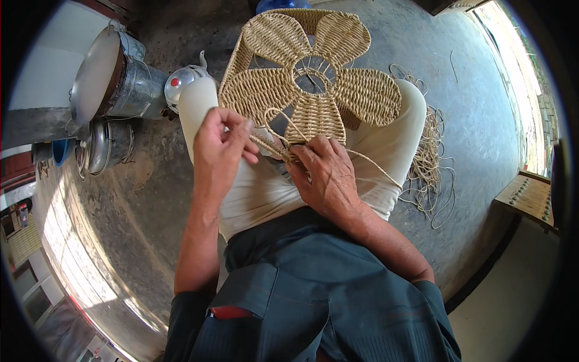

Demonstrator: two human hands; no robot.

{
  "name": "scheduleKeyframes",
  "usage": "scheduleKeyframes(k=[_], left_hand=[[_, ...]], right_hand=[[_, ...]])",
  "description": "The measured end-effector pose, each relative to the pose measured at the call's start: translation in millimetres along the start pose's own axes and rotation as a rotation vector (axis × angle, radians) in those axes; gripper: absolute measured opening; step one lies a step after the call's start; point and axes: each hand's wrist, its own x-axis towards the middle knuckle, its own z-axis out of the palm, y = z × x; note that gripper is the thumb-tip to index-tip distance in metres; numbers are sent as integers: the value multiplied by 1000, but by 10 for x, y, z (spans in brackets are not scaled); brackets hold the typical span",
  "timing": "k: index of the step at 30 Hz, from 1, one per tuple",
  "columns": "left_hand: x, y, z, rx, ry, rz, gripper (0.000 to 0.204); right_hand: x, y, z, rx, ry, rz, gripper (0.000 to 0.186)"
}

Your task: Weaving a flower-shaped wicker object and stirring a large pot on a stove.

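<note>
A straw-coloured woven piece (313,117) with several flower-like petals round an open ring lies across my lap and knees. Behind and beside the petals runs a woven side band (239,60). My right hand (329,172) is closed on the woven edge just below the nearest petal, thumb and fingers pressed against it. A twisted cord (377,164) trails from there over my right thigh. My left hand (220,148) is raised over my left thigh, fingers curled together near the piece's lower left edge. What its fingertips hold is hidden. A loop of cord (269,114) stands up between the hands.
Loose cord (425,163) lies heaped on the concrete floor by my right knee. A kettle (181,83) stands beyond my left knee, near a large metal drum-like stove (129,84). At far right is a wooden bench (526,196). Something blue (283,5) sits behind the woven piece.
</note>
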Motion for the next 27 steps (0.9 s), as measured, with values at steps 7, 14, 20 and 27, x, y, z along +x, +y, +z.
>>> scheduleKeyframes(k=[7, 14, 20, 27], left_hand=[[-240, -157, 470, 188, -70, -80, 15], [-141, -199, 421, 193, -205, -100, 14], [-22, -205, 249, 269, -369, -88, 9], [61, -188, 260, 166, -425, -243, 19]], right_hand=[[-20, -7, 16, 28, 46, -15, 26], [-40, 7, -16, 121, 111, 17, 25], [-78, 85, 27, 161, 119, 27, 24], [-47, 77, 25, 136, 126, -2, 24]])
